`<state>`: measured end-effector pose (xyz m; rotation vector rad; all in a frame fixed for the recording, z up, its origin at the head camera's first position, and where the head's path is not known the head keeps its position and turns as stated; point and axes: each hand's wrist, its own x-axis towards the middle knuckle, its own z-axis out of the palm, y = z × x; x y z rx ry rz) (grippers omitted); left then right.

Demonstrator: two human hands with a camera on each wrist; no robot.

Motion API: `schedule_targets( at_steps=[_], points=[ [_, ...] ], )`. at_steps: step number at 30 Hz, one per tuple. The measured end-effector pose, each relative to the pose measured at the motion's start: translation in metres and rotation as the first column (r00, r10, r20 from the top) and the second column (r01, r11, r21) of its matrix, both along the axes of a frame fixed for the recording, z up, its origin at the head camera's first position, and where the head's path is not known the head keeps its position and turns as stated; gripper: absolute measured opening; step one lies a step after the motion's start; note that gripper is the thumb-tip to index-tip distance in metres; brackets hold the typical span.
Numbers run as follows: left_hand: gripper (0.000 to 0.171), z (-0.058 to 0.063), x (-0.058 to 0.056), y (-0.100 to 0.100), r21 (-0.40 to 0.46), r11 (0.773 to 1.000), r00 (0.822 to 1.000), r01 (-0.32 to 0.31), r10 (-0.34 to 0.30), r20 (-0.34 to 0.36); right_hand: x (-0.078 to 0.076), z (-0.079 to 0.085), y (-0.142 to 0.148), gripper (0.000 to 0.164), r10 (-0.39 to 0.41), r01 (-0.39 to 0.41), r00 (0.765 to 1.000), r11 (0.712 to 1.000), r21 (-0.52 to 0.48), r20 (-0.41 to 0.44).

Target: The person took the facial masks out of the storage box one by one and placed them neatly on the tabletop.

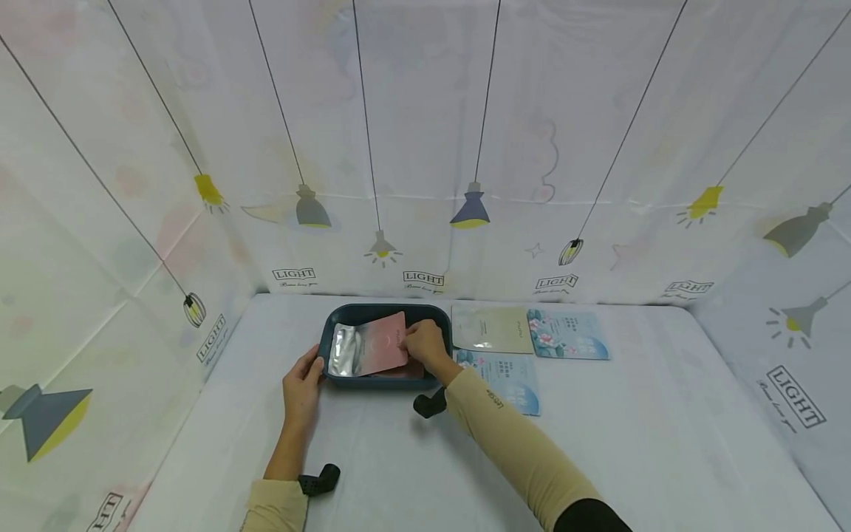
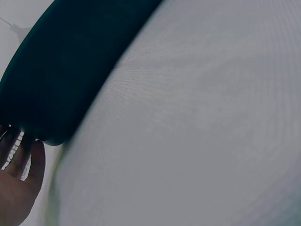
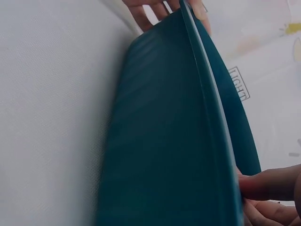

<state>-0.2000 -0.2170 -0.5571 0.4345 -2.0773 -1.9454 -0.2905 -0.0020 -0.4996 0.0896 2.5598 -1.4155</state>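
A dark teal tray [image 1: 388, 383] stands toward the back of the table, with flat pink packets in it. The upper pink packet [image 1: 384, 343] has a silvery left end and lies tilted across the tray; part of another pink packet [image 1: 415, 369] shows beneath it. My left hand [image 1: 302, 384] grips the tray's left end, fingers against its outer wall in the left wrist view. My right hand [image 1: 428, 346] reaches in over the right end and pinches the upper packet's right edge. In the right wrist view the tray wall [image 3: 160, 117] hides the packets.
Right of the tray lie a pale yellow-green packet [image 1: 492, 329], a blue floral packet [image 1: 568, 334] and another blue floral packet [image 1: 508, 380], the last near my right forearm. A white cloth covers the table [image 1: 372, 458]. Behind it hangs a lamp-printed curtain [image 1: 412, 111].
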Motion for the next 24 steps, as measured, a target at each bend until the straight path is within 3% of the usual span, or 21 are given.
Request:
schedule_targets(
  at_steps=[16,24],
  points=[
    [0.043,0.0,-0.001,0.0,0.028,0.999,1.0,0.016,-0.016,-0.021,0.003,0.008,0.015,0.013,-0.024,0.029,0.999,0.979,-0.202,0.028],
    [0.042,0.0,0.001,-0.001,0.028,1.0,1.0,0.013,-0.013,-0.006,0.003,0.012,0.024,0.016,-0.009,0.015,1.0,0.969,-0.248,0.025]
  ],
)
